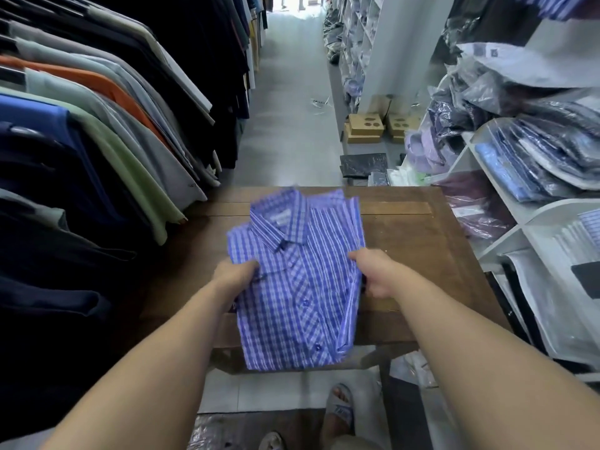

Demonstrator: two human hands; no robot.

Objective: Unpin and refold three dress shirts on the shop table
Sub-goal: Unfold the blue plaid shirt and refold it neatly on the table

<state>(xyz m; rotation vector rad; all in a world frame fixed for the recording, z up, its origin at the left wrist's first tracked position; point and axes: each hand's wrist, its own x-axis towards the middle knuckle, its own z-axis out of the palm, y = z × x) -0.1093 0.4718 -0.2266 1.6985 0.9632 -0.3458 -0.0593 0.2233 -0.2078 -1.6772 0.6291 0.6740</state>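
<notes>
Folded blue-and-white checked dress shirt (298,287), front up, collar at the far end, placket buttoned, outline slightly blurred. Held over the middle of the dark wooden counter (422,241), near hem hanging past the counter's near edge; cannot tell whether touching the wood. Gripped at its left side edge by the left hand (238,277), thumb on top of the cloth, fingers curled beneath. Gripped at its right side edge by the right hand (373,274), thumb on top, fingers clamped round the layered fold there. Bare forearms (162,352) reaching in from the lower corners. Left of the counter, a rack of hanging shirts (97,125) in navy, green, grey and orange, close to the counter's left edge. Right of it, white shelving (532,209) packed with folded shirts in clear plastic bags (535,157). Beyond the counter, grey aisle floor (285,92) with cardboard boxes (365,128) at the foot of the shelving. Below the near edge, a foot in a grey sandal (341,407) on pale tiles.
</notes>
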